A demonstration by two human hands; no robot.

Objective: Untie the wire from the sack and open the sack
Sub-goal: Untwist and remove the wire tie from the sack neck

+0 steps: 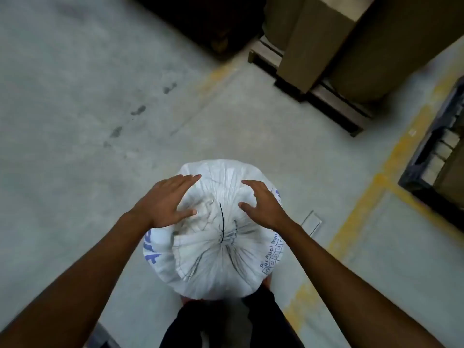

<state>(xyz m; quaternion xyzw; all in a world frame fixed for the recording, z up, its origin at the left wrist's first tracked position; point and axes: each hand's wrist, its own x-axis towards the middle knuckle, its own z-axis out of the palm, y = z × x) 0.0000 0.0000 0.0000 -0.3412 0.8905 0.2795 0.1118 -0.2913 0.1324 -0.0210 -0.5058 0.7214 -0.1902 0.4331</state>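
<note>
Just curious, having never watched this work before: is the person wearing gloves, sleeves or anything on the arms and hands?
No. The left hand and right hand are bare, without gloves, rings or watch. Both forearms are uncovered as far as the view reaches; no sleeves show.

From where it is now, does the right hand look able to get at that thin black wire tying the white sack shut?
Probably yes. The right hand is spread open beside the thin black wire on top of the white woven sack, and nothing lies between them. The left hand is on the wire's other side, clear of the way.
</note>
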